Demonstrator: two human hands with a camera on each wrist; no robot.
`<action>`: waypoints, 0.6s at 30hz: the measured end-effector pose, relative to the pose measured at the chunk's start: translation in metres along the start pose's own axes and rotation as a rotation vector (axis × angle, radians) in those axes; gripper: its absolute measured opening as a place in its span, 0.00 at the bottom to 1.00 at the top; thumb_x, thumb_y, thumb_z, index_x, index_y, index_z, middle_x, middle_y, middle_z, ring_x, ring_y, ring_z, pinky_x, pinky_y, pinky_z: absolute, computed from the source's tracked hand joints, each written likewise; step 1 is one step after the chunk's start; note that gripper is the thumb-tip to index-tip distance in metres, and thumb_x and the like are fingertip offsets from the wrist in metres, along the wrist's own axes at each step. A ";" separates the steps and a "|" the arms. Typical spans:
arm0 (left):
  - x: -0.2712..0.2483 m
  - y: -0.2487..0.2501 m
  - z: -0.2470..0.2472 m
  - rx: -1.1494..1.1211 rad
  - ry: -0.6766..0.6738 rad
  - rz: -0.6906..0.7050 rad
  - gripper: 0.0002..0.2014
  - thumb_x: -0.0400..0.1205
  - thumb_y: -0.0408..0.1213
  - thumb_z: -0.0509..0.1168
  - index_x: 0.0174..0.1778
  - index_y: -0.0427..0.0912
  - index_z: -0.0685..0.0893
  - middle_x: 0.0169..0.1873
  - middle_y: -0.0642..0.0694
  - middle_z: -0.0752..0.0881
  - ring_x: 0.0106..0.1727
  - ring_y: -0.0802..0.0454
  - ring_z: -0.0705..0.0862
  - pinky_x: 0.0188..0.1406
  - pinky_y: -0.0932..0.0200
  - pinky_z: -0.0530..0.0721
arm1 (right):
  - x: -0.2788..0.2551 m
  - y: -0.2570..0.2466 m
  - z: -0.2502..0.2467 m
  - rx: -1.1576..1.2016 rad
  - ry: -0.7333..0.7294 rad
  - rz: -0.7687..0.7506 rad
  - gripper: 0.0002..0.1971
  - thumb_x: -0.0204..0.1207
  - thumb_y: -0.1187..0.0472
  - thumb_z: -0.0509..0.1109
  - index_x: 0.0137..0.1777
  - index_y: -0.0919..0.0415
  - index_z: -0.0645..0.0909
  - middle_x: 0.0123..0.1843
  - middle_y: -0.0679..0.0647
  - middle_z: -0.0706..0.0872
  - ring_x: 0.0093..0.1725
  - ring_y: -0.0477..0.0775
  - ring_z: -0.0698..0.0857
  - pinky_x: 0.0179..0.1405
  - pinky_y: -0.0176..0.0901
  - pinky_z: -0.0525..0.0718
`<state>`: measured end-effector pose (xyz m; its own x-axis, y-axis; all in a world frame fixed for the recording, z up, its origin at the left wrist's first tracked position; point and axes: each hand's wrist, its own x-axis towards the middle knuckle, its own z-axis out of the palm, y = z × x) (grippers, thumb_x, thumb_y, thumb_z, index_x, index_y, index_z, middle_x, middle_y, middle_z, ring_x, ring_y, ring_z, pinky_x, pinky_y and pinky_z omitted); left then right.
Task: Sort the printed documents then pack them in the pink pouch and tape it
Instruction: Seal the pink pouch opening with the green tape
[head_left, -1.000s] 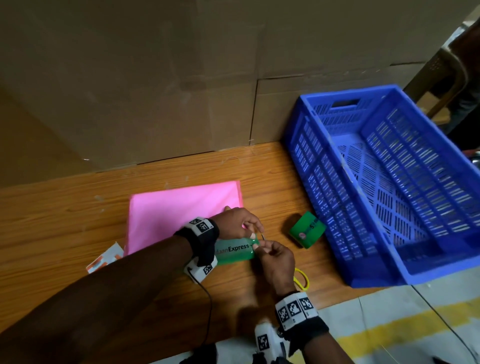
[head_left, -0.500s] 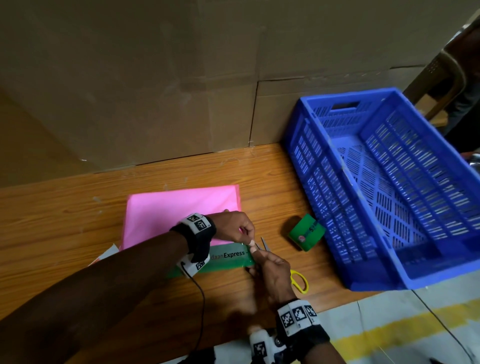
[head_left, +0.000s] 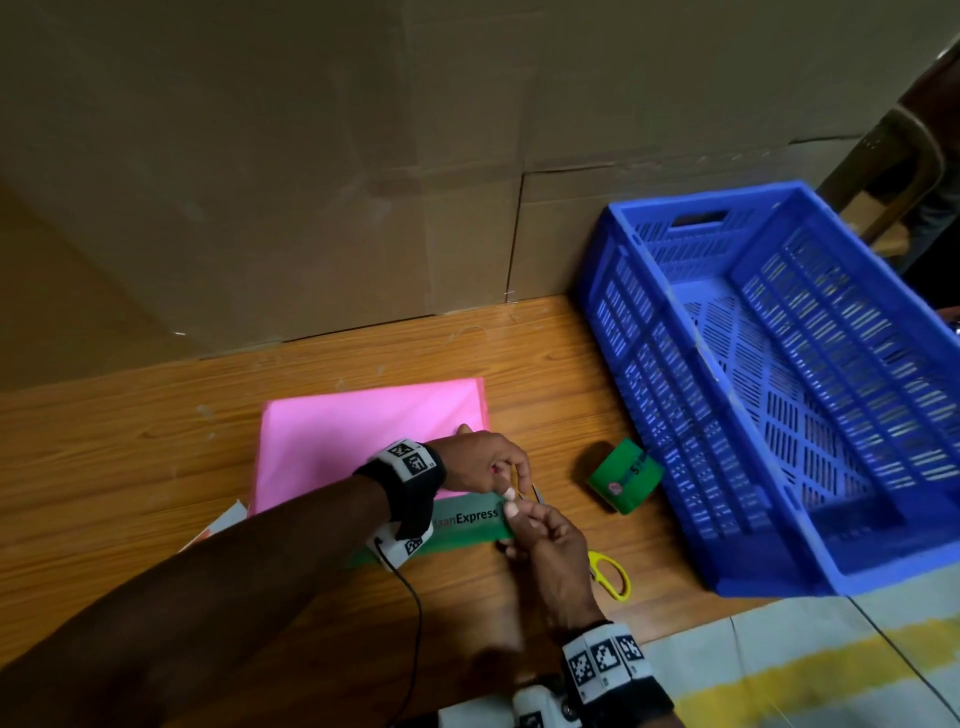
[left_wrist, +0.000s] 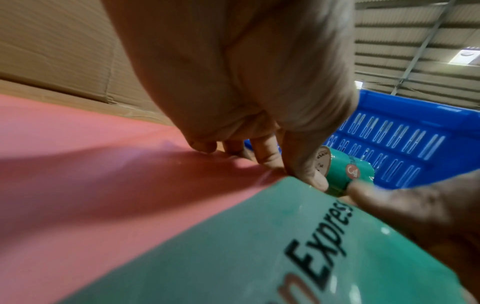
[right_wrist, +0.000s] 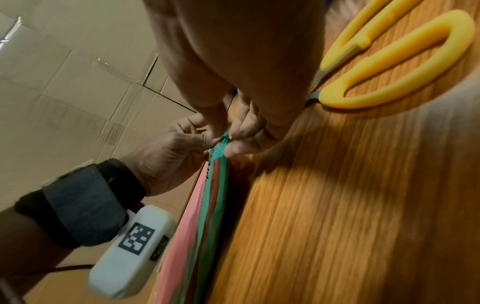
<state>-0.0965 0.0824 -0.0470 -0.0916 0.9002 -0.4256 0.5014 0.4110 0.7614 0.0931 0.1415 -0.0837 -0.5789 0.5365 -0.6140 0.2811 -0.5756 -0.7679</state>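
Note:
The pink pouch (head_left: 363, 436) lies flat on the wooden table. A green tape strip (head_left: 467, 522) printed "Express" runs along the pouch's near edge. My left hand (head_left: 511, 488) pinches the strip's right end from above, and its fingertips (left_wrist: 306, 170) sit at the tape strip's (left_wrist: 259, 246) corner on the pouch (left_wrist: 103, 164). My right hand (head_left: 514, 512) pinches the same end from the near side. In the right wrist view both hands meet at the tip of the tape strip (right_wrist: 218, 174). The printed documents are not visible.
A green tape roll (head_left: 626, 475) lies right of the hands. Yellow-handled scissors (head_left: 610, 574) lie beside my right wrist. A blue crate (head_left: 779, 389) with nothing in it stands at the right. Cardboard boxes (head_left: 311, 182) wall off the back, and a paper scrap (head_left: 218, 525) peeks out at the left.
The tape strip has come down from between the raised hands onto the pouch's near edge. Both hands stayed together at its right end.

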 end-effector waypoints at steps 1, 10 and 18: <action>0.001 0.000 0.001 0.012 0.012 -0.002 0.07 0.78 0.45 0.70 0.51 0.57 0.85 0.34 0.56 0.89 0.38 0.61 0.84 0.75 0.32 0.60 | 0.001 0.000 0.000 -0.008 0.029 -0.007 0.06 0.78 0.67 0.76 0.53 0.69 0.87 0.46 0.68 0.91 0.37 0.57 0.89 0.38 0.45 0.86; -0.003 0.008 -0.008 0.270 -0.039 0.059 0.06 0.80 0.47 0.71 0.49 0.53 0.90 0.41 0.62 0.88 0.52 0.61 0.80 0.65 0.45 0.57 | 0.004 0.002 0.012 -0.123 0.145 0.040 0.10 0.82 0.75 0.67 0.44 0.65 0.89 0.38 0.63 0.90 0.29 0.53 0.84 0.38 0.49 0.85; -0.004 0.003 -0.009 0.321 -0.107 0.066 0.05 0.83 0.44 0.68 0.50 0.53 0.89 0.48 0.60 0.88 0.57 0.57 0.72 0.63 0.43 0.58 | 0.000 -0.004 0.010 -0.179 -0.026 0.073 0.07 0.79 0.62 0.76 0.41 0.63 0.91 0.36 0.58 0.91 0.36 0.54 0.85 0.41 0.46 0.83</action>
<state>-0.1018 0.0818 -0.0387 0.0325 0.8964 -0.4421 0.7500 0.2705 0.6036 0.0849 0.1377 -0.0787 -0.5707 0.4799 -0.6663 0.4537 -0.4921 -0.7430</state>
